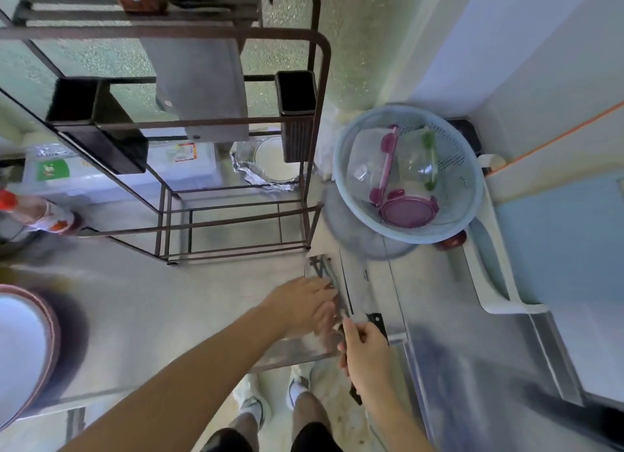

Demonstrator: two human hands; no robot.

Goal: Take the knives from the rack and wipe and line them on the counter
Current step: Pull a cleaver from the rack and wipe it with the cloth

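- A head-worn camera looks straight down at a pale kitchen counter (141,303) and at a person's two bare forearms reaching in from the bottom edge.
- The right hand (363,353) is clenched around the dark handle of a knife (358,284); the handle's end sticks out below the wrist, and the wide, pale blade runs up and away from the knuckles, flat along the counter.
- The left hand (304,304) lies palm down just left of that blade, fingers spread and loose, pressing on something blurred beneath them; I cannot tell whether it grips anything.
- Above the left fingertips, a blurred cluster of dark, thin metal pieces (322,269) lies on the counter, touching or nearly touching the blade's left side.
- A dark metal-frame rack (243,124) stands behind the hands, with a black rectangular cup hanging at its right corner and a wide grey cleaver-like blade (199,90) hanging in its middle.
- To the right, a pale blue colander basket (472,188) holds clear containers with purple lids.
- The person's pale shoes show below the counter edge.
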